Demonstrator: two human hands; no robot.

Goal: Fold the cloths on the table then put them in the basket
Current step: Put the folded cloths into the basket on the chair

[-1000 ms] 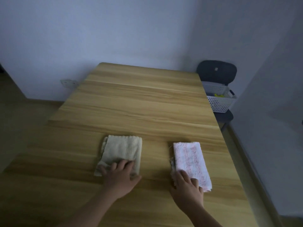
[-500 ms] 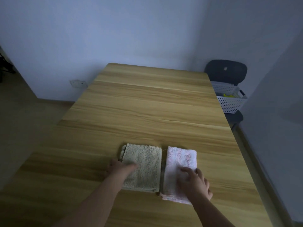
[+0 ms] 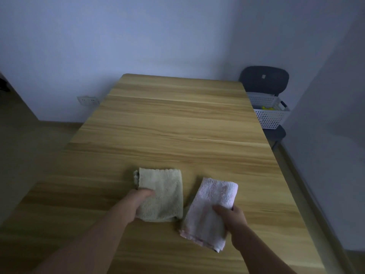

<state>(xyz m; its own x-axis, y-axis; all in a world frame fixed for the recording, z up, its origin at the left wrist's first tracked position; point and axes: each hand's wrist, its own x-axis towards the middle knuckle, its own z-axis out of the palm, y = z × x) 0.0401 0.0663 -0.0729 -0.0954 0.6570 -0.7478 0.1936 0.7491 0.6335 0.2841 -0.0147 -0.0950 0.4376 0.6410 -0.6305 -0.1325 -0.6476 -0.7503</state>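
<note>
1. Right hand (image 3: pixel 230 218): the thumb lies over the top of the pink cloth (image 3: pixel 211 204) and the fingers curl under its right edge, a pinch on the folded bundle.
2. Pink cloth: folded, at the near right of the table (image 3: pixel 177 125). It now sits askew with its far end leaning right. Half a second ago it lay square under a flat, pressing hand, so pressing has given way to gripping. I cannot tell whether its near end is clear of the wood.
3. Left hand (image 3: pixel 141 200): the thumb is on top of the pale green cloth (image 3: pixel 166 192) and the fingers look tucked beneath its near left edge. This is also a pinch, where before the hand only rested on it.
4. Pale green cloth: folded and flat on the table, just left of the pink one. A second ago the two lay well apart. They were then slid side by side, and now a gap has opened between their far ends while the near corners stay close.
5. Judgement: folding looks finished on both, and the hands seem set to lift. Only the transfer remains.
6. White perforated basket (image 3: pixel 270 117): on the seat of a dark chair (image 3: pixel 263 80) beyond the table's far right corner, well apart from the cloths, with something yellow (image 3: pixel 267 108) inside. It is probably beyond easy reach from here.
7. Wall socket (image 3: pixel 87 100): low on the wall, left of the table.
</note>
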